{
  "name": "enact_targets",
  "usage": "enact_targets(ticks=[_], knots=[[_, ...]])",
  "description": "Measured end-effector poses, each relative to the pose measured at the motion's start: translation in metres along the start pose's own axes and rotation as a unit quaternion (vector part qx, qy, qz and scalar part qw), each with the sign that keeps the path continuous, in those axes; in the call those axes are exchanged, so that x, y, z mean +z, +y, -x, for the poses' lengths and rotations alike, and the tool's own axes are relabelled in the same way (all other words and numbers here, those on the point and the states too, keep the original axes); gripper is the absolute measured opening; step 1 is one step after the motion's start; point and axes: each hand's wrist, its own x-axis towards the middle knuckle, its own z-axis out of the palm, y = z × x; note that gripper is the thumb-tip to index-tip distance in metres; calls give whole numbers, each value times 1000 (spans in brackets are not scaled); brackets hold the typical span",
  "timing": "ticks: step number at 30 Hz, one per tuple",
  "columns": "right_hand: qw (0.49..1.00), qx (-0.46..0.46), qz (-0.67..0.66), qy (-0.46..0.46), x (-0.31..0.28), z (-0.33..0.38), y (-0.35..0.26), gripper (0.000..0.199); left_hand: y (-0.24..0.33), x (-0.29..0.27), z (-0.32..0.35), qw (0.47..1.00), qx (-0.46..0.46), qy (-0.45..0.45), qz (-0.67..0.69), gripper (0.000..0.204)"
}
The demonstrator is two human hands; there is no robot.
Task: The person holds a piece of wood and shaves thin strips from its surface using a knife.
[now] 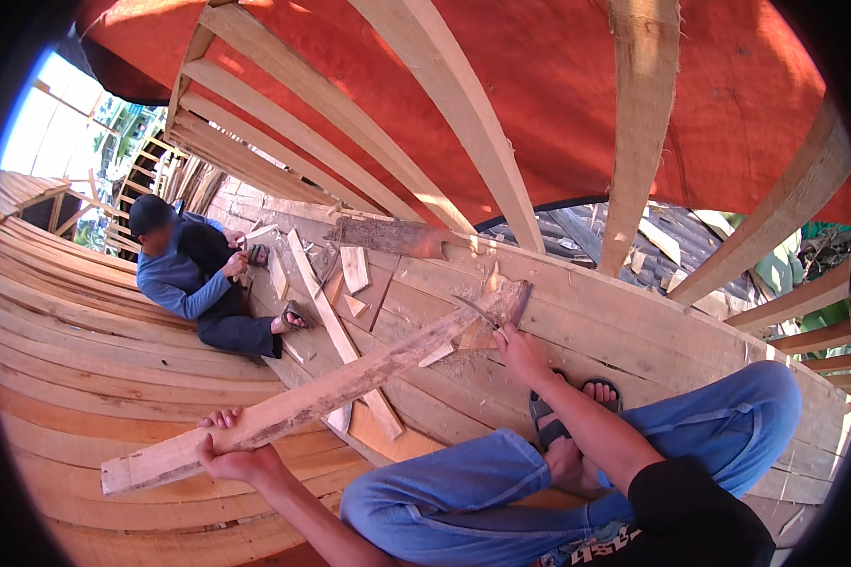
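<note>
– Where is the plank held?
– Between the hands, loosely wrapped by the left hand; a blade is clasped in the closed right hand. Trimming is seemingly underway.
– Next?
– Steadying is needed.

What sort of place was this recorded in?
Probably an outdoor woodworking site, perhaps a wooden boat being built: rib-like timbers, broad planking and scattered offcuts suggest it.
</note>
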Motion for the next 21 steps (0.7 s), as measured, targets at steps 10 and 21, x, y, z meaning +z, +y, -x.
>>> enact_targets(ticks=[10,21], knots=[[999,-11,38,29,-9,-17,34,38,-8,3,-2,1000,-11,-6,-6,16],[999,3,42,-2,-13,-29,41,38,-7,11,1,1000,-2,-19,-14,16]])
